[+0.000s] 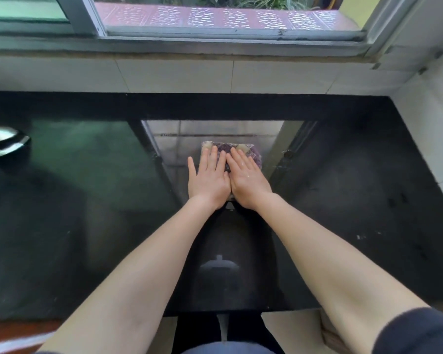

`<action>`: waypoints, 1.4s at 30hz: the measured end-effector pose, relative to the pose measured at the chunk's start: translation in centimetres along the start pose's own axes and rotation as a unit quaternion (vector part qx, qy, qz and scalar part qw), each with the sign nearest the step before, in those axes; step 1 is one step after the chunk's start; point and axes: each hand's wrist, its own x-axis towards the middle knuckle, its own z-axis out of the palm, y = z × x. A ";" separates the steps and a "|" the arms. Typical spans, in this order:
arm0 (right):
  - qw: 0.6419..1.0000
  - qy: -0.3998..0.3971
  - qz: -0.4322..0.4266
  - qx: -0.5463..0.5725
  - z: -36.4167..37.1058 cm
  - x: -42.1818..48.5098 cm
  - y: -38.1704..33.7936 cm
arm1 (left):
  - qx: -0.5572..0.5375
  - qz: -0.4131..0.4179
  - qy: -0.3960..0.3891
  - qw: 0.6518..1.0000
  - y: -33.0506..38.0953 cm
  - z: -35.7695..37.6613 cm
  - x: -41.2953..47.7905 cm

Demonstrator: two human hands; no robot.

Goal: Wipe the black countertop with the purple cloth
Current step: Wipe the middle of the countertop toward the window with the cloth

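Two hands lie flat on the purple cloth (pixel 251 153), and that is how you push it well. The cloth sits in the middle of the frame, a bit above center, on the black countertop (pixel 355 200). Your left hand (pixel 208 178) and your right hand (pixel 247 178) are side by side and touching. Their fingers are stretched out, pressing down, not pinching the cloth. Most of the cloth hides under your palms; only its far edge peeks out past your fingertips.

Keep your palms flat so the whole cloth rubs the top. Push slowly and evenly, so the cloth does not bunch up. I think the shiny strip under your arms is wet. The right side of the frame shows small pale specks, so wipe there too. At the left edge a blurry metal thing (pixel 3 139) sits; go gently near it.
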 end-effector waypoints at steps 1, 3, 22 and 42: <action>1.000 -0.002 0.002 0.005 0.2 -0.8 -0.2 | 0.001 0.001 -0.001 1.000 0.1 0.3 -0.7; 1.000 -0.003 0.004 0.013 0.5 -2.6 -0.8 | 0.003 0.002 -0.003 1.000 0.3 0.6 -2.4; 0.999 0.037 -0.018 0.015 3.5 -13.8 -4.1 | 0.017 0.008 0.014 1.000 1.5 3.3 -13.9; 0.995 0.093 -0.028 -0.012 6.0 -19.9 -5.2 | -0.017 0.022 0.082 0.996 2.5 5.9 -20.3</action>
